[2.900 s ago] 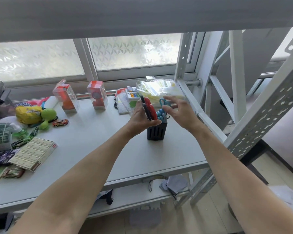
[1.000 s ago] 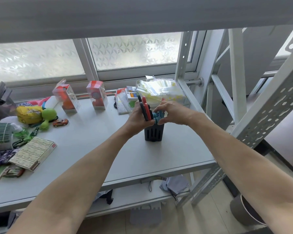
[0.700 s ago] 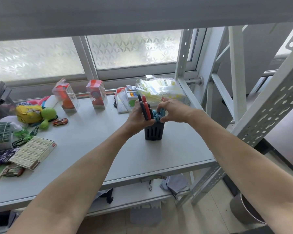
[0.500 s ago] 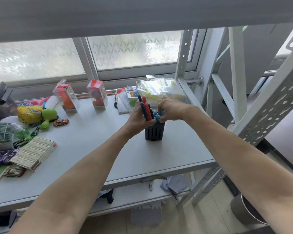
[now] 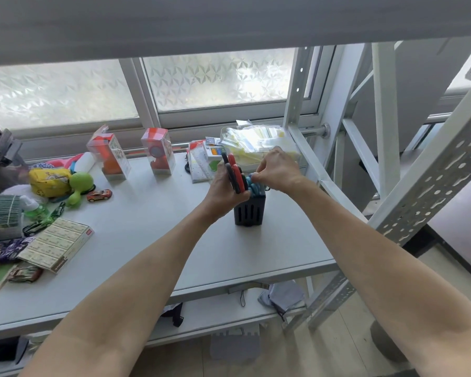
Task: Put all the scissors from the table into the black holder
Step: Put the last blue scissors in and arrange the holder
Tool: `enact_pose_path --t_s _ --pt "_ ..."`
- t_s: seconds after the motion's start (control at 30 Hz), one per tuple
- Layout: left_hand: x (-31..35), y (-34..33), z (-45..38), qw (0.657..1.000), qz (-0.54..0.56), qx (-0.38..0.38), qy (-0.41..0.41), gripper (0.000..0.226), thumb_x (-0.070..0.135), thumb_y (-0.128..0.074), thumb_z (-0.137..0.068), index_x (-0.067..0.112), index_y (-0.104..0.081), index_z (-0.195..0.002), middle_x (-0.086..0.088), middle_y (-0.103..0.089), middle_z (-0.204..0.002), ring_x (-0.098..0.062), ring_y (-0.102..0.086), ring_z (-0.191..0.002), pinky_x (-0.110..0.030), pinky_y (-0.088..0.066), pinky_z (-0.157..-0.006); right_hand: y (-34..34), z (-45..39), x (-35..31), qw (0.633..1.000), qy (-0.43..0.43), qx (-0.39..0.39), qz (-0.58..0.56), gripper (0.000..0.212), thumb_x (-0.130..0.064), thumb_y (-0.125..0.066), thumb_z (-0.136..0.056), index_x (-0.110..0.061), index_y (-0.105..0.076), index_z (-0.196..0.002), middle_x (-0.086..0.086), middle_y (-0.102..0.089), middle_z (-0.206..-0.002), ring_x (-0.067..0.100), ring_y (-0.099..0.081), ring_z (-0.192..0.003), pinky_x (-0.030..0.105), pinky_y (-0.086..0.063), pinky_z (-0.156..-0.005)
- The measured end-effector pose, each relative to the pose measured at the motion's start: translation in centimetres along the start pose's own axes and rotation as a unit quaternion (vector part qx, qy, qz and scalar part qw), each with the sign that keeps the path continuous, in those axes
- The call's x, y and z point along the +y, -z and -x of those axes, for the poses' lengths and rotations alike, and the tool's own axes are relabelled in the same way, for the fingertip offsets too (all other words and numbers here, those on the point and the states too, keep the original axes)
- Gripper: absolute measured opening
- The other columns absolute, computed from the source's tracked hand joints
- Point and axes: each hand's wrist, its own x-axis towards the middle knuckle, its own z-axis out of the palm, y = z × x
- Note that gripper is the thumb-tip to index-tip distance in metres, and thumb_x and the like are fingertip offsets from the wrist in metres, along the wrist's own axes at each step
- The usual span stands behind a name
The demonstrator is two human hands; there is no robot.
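The black slotted holder [image 5: 249,212] stands upright on the grey table [image 5: 152,240], right of centre. Blue-handled scissors [image 5: 253,183] stick out of its top. My left hand [image 5: 223,191] grips a pair of red-and-black scissors [image 5: 233,172] by the handles, blades down at the holder's left edge. My right hand [image 5: 276,170] hovers over the holder's top with its fingertips pinched on the blue handles. The blades are hidden inside the holder.
A clear bag of packets [image 5: 259,142] lies just behind the holder. Two clear toy boxes [image 5: 158,153] stand at the back. Toys, a toy car [image 5: 99,195] and a flat carton [image 5: 57,246] crowd the left side. White shelf posts [image 5: 386,118] rise at right.
My right hand came down from beside the holder onto the blue handles and has closed its fingers on them. My left hand keeps the red-and-black scissors at the holder.
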Motion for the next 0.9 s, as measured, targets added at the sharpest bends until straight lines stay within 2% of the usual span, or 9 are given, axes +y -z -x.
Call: enact_pose_path --t_s 0.07,0.17,0.23,0.3,0.37,0.5,0.63,0.77,0.9 --pt "0.2 0.0 0.1 1.000 -0.009 -0.003 -0.002 0.055 0.003 -0.073 -0.075 0.012 -0.035 -0.112 0.003 -0.048 -0.087 -0.009 -0.052 -0.079 -0.018 -0.050 -0.070 0.1 0.2 0.2 1.000 -0.004 0.000 0.003 0.024 -0.035 -0.074 -0.076 -0.015 -0.077 -0.088 0.003 -0.064 -0.110 0.020 -0.063 -0.094 0.040 -0.052 -0.090" --pt "0.3 0.0 0.2 1.000 -0.016 -0.001 -0.007 0.056 0.006 -0.074 -0.073 0.013 -0.036 -0.114 -0.001 -0.049 -0.090 -0.016 -0.056 -0.083 -0.032 -0.057 -0.074 0.6 0.4 0.5 1.000 0.012 -0.002 -0.023 0.019 -0.030 -0.073 -0.082 -0.012 -0.078 -0.084 0.004 -0.074 -0.088 0.014 -0.062 -0.075 0.026 -0.048 -0.068" --pt "0.3 0.1 0.3 1.000 -0.007 0.001 0.000 0.058 0.005 -0.074 -0.075 0.011 -0.035 -0.117 -0.007 -0.051 -0.093 -0.022 -0.059 -0.088 -0.039 -0.059 -0.080 0.8 0.4 0.6 0.999 0.033 -0.008 -0.032 0.021 -0.028 -0.070 -0.087 -0.008 -0.077 -0.090 0.006 -0.073 -0.089 0.015 -0.061 -0.077 0.024 -0.044 -0.065" --pt "0.3 0.2 0.4 1.000 0.004 0.000 0.004 0.059 0.003 -0.073 -0.076 0.008 -0.034 -0.120 -0.005 -0.051 -0.091 -0.020 -0.058 -0.088 -0.039 -0.058 -0.082 1.3 0.5 0.7 0.997 0.046 -0.043 -0.036 0.021 -0.025 -0.065 -0.091 -0.008 -0.076 -0.098 0.007 -0.073 -0.099 0.015 -0.060 -0.080 0.019 -0.042 -0.059" --pt "0.5 0.2 0.5 1.000 0.002 0.000 0.002 0.059 0.002 -0.073 -0.076 0.007 -0.034 -0.120 0.000 -0.051 -0.089 -0.017 -0.057 -0.087 -0.038 -0.058 -0.083 2.0 0.7 1.0 0.994 0.060 -0.092 -0.025 0.021 -0.020 -0.061 -0.093 -0.013 -0.075 -0.107 0.002 -0.070 -0.106 0.014 -0.061 -0.083 0.016 -0.045 -0.061" --pt "0.7 0.0 0.6 1.000 -0.002 0.002 -0.004 0.057 0.001 -0.072 -0.076 0.016 -0.032 -0.113 -0.001 -0.050 -0.088 -0.017 -0.056 -0.086 -0.038 -0.057 -0.082 2.3 1.1 1.5 0.986 0.052 -0.147 -0.051 0.022 -0.015 -0.062 -0.093 -0.016 -0.067 -0.115 0.004 -0.065 -0.096 0.017 -0.064 -0.080 0.021 -0.056 -0.067" --pt "0.8 0.0 0.5 1.000 -0.012 -0.002 -0.005 0.057 0.001 -0.072 -0.074 0.016 -0.033 -0.112 -0.001 -0.050 -0.088 -0.017 -0.056 -0.084 -0.038 -0.057 -0.080 0.8 1.1 1.7 0.988 0.036 -0.111 -0.099 0.023 -0.012 -0.058 -0.095 -0.010 -0.057 -0.118 0.014 -0.064 -0.102 0.023 -0.068 -0.081 0.038 -0.061 -0.078" --pt "0.6 0.2 0.5 1.000 -0.019 -0.002 0.002 0.057 0.006 -0.074 -0.073 0.015 -0.034 -0.113 -0.004 -0.051 -0.091 -0.016 -0.056 -0.084 -0.037 -0.057 -0.079 0.2 1.5 1.7 0.988 0.043 -0.086 -0.118 0.026 -0.025 -0.053 -0.099 -0.014 -0.063 -0.121 0.007 -0.060 -0.105 0.026 -0.068 -0.085 0.036 -0.059 -0.073" --pt "0.5 0.2 0.5 1.000 -0.016 -0.007 0.013 0.058 0.007 -0.075 -0.074 0.009 -0.037 -0.118 0.004 -0.054 -0.089 -0.014 -0.059 -0.085 -0.042 -0.058 -0.084 -0.2 1.5 1.9 0.988 0.028 -0.079 -0.129 0.024 -0.026 -0.054 -0.098 -0.018 -0.066 -0.118 0.006 -0.064 -0.108 0.026 -0.069 -0.088 0.037 -0.060 -0.075"
